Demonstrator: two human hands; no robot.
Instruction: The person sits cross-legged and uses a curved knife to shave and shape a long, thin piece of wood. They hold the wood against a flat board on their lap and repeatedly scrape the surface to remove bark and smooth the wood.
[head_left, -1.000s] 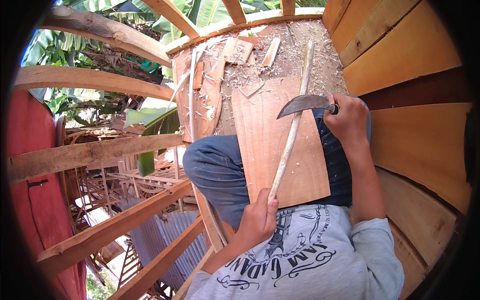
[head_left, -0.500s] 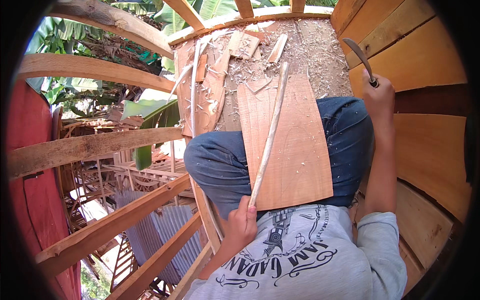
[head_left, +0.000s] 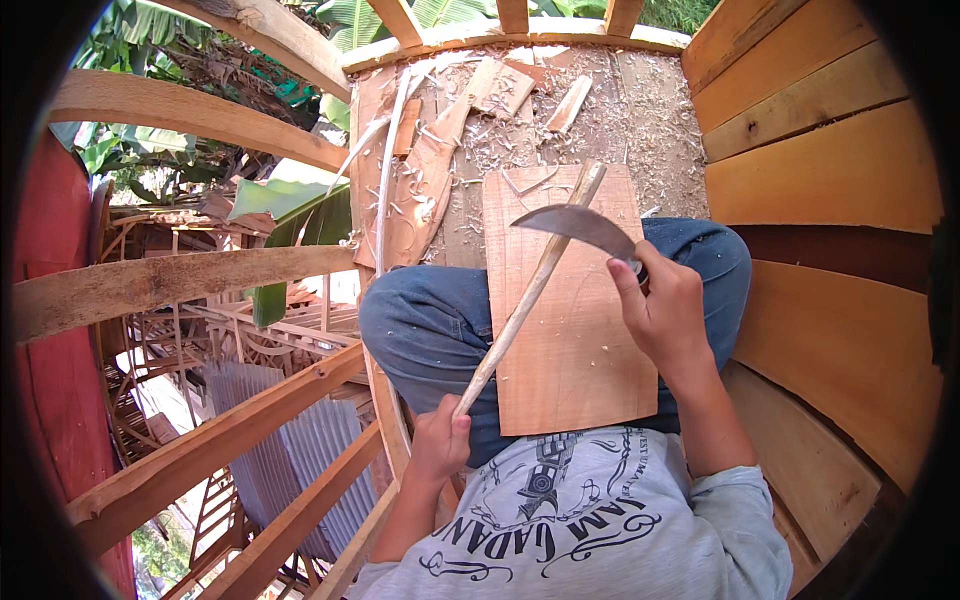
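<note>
A pale peeled wooden stick (head_left: 523, 312) slants across my lap, its near end wrapped by the fingers of my left hand (head_left: 440, 440). My right hand (head_left: 664, 310) is closed round the handle of a sickle-shaped knife (head_left: 578, 226). The curved dark blade lies across the stick near its far end; whether the edge touches the wood I cannot tell. Most of the handle is hidden in my fist. Beneath both, a flat wooden board (head_left: 590, 370) rests on my crossed legs, with a thin curled shaving near its far edge.
Wood shavings (head_left: 650, 120) cover the plank floor ahead. Offcuts (head_left: 437, 170) and a long pale strip (head_left: 385, 190) lie at the far left. A plank wall (head_left: 830, 170) rises on my right; open wooden rails (head_left: 190, 285) run along my left, with corrugated sheets (head_left: 320, 460) below.
My right hand has swung the knife down and left from beside the wall to over the stick. The left hand has shifted slightly left and down, tilting the stick more.
</note>
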